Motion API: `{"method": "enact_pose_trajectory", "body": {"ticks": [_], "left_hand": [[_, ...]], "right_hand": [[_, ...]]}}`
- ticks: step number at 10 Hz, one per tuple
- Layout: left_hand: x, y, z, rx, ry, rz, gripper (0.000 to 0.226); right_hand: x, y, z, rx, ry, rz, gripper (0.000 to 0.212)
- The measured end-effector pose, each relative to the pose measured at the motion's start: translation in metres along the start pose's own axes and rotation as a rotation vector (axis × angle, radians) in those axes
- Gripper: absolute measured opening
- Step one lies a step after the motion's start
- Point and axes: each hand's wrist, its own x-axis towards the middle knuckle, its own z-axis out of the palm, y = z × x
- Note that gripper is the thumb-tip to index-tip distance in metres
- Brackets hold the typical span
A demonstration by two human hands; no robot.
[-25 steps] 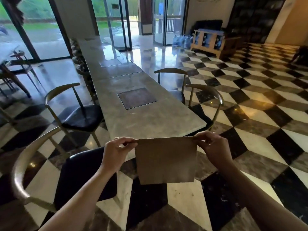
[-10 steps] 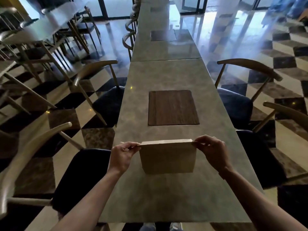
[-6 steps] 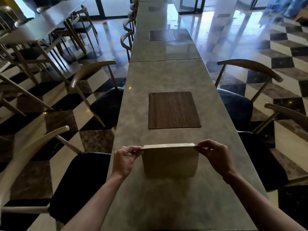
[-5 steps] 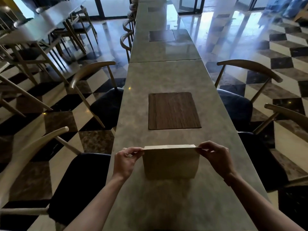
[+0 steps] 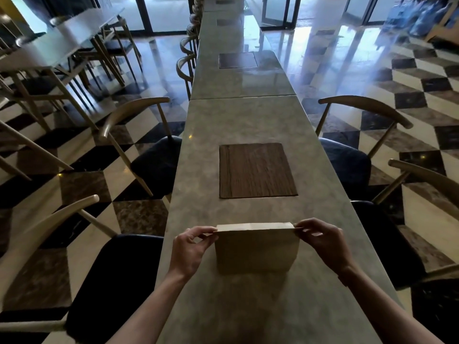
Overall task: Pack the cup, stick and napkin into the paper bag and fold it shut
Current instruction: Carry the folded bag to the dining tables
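A brown paper bag (image 5: 257, 249) stands upright on the grey stone table (image 5: 248, 306), its top folded flat. My left hand (image 5: 190, 247) pinches the left end of the folded top edge. My right hand (image 5: 320, 240) pinches the right end. No cup, stick or napkin shows anywhere in the head view; the bag's inside is hidden.
A dark wooden inset panel (image 5: 257, 170) lies in the table just beyond the bag. Wooden chairs with dark seats stand at the left (image 5: 139, 155) and right (image 5: 352, 160). More tables run on ahead over a checkered floor.
The bag was held in the air over the floor beside the table; now it stands on the tabletop. Both hands keep pinching its top corners and have barely moved in the last second.
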Motion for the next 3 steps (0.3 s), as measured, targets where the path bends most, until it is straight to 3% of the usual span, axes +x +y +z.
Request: {"method": "enact_pose_trajectory", "body": {"ticks": [3], "left_hand": [[-0.008,0.024,-0.017,-0.027,-0.033,0.147,0.013]], "right_hand": [[-0.016,-0.041,-0.007,-0.033,0.031,-0.046,0.02]]}}
